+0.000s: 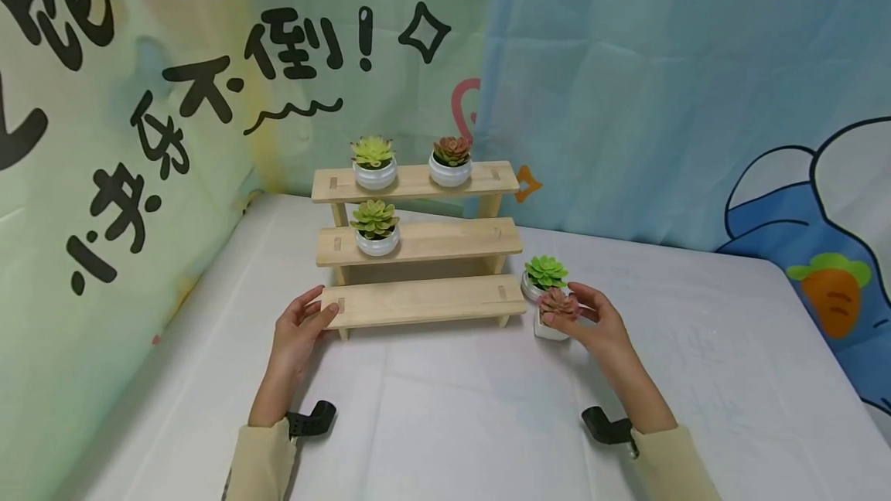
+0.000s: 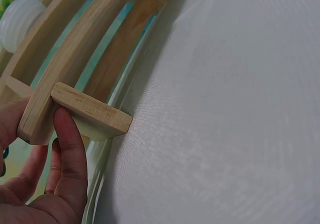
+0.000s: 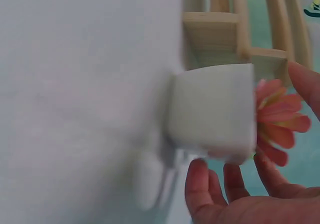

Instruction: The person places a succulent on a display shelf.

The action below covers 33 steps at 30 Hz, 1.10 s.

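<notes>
My left hand point(image 1: 299, 335) grips the left end of the bottom step of a three-tier wooden stand point(image 1: 425, 302). In the left wrist view, one fingertip presses the stand's leg point(image 2: 92, 109). My right hand point(image 1: 600, 327) is around a pink succulent in a square white pot point(image 1: 552, 328), right of the stand. The right wrist view shows the thumb beside the petals point(image 3: 280, 119), apart from the pot wall, with the other fingers along the pot's lower side. Just behind it stands a bright green succulent point(image 1: 546, 272) in a white pot, partly hidden.
On the top tier sit a yellow-green succulent point(image 1: 373, 165) and a reddish one point(image 1: 451, 162), both in round white pots. Another green succulent point(image 1: 375, 229) stands on the middle tier's left. A white cloth point(image 1: 452, 416) covers the table, and printed curtains point(image 1: 626, 91) hang behind.
</notes>
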Available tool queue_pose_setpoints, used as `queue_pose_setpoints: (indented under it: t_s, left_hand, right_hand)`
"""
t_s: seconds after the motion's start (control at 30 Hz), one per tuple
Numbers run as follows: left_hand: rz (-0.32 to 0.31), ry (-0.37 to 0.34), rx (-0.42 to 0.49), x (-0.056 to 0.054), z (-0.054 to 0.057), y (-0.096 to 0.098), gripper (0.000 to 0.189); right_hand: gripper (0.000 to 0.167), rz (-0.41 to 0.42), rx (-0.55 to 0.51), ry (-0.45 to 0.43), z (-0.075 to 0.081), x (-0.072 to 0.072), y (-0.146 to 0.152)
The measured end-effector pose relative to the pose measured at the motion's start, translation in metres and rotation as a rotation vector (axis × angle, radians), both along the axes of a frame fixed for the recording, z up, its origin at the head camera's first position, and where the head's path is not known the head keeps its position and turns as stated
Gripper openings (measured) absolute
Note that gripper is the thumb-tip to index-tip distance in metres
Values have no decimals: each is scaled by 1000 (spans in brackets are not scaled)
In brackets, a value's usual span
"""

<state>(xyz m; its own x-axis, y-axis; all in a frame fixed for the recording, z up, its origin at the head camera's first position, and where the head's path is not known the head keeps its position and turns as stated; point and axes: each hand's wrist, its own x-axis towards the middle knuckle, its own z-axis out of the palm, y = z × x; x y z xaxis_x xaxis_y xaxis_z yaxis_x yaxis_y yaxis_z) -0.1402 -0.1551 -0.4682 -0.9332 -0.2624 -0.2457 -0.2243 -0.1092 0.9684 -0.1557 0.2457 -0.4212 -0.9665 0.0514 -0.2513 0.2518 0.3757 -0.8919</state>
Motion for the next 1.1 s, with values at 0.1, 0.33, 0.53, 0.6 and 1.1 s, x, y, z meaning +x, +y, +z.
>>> queue_pose_setpoints:
  t_s: [0.1,0.33,0.53,0.6,1.1]
  left_hand:
    - [-3,3,3,0,0,0,51]
    - [-4,2,-2,1,1,0,52]
    - [0,-10,-6,1,2,-1,52]
    - [1,-14,-6,1,2,-1,52]
    - [9,-15,0,0,1,0,51]
  right_hand:
    - [81,8,11,-16,-6,0,2]
    - [89,72,39,-51,-14,2,6]
    - [84,37,49,-37,-16,3,5]
    - [83,34,51,-41,-16,3,5]
    - [81,57,79,-49,-16,3,7]
